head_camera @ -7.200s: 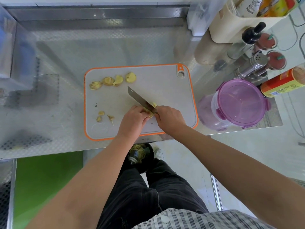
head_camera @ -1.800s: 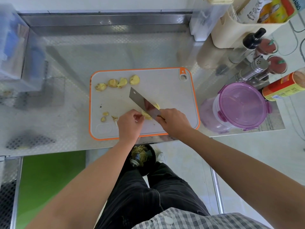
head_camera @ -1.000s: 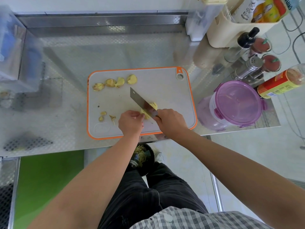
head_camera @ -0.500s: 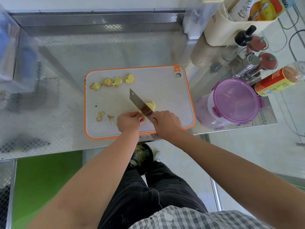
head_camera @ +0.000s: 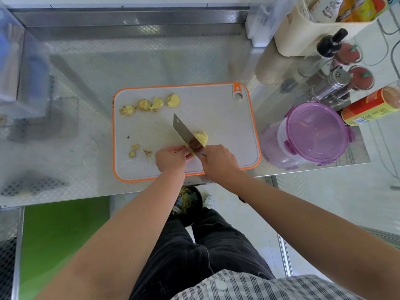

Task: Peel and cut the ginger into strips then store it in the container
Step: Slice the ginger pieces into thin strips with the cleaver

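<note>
Slicing ginger at the near middle of the board, mid-cut.

Ginger piece [head_camera: 188, 150] lies on the cutting board [head_camera: 218, 113], pinned under the curled fingers of the left hand [head_camera: 171, 158]. Cut slices [head_camera: 201, 136] are piled just past the blade. Right hand [head_camera: 219, 161] is wrapped tight round the knife [head_camera: 186, 133]; the handle is hidden in the fist and the blade angles away to the upper left. Four peeled chunks [head_camera: 149, 103] wait in a row at the back left, scraps [head_camera: 138, 150] lie near the left hand, and the lidded purple container [head_camera: 316, 133] stands to the right, off the board. To cut well: keep fingertips tucked, use the knuckles as a guide, make thin even cuts, then stack the slices for strips.
</note>
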Demonstrator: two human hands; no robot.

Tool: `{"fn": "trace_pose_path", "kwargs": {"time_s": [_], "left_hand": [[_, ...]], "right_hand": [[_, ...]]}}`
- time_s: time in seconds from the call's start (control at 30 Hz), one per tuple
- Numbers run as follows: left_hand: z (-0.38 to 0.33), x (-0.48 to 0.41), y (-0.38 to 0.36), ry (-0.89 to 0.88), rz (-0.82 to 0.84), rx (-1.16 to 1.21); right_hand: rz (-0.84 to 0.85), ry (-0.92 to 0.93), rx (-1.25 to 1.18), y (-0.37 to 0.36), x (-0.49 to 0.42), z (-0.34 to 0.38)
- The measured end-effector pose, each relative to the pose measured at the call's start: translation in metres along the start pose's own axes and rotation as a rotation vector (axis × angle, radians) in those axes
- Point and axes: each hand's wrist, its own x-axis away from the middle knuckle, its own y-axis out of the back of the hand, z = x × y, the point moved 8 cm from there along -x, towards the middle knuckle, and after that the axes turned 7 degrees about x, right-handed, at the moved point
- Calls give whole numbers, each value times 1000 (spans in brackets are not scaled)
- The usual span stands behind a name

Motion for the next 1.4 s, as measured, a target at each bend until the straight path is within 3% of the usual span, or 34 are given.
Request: {"fn": "trace_pose_path", "kwargs": {"time_s": [0.33, 0.53, 1.4], "left_hand": [[-2, -2, -1, -1, 123, -117], [3, 0, 2, 16, 12, 34], [-3, 6, 0, -85, -65, -41]], "right_hand": [[-128, 47, -67, 4, 0, -4], [-112, 75, 11, 9, 1, -3], [-27, -15, -99, 6, 2, 0]]}}
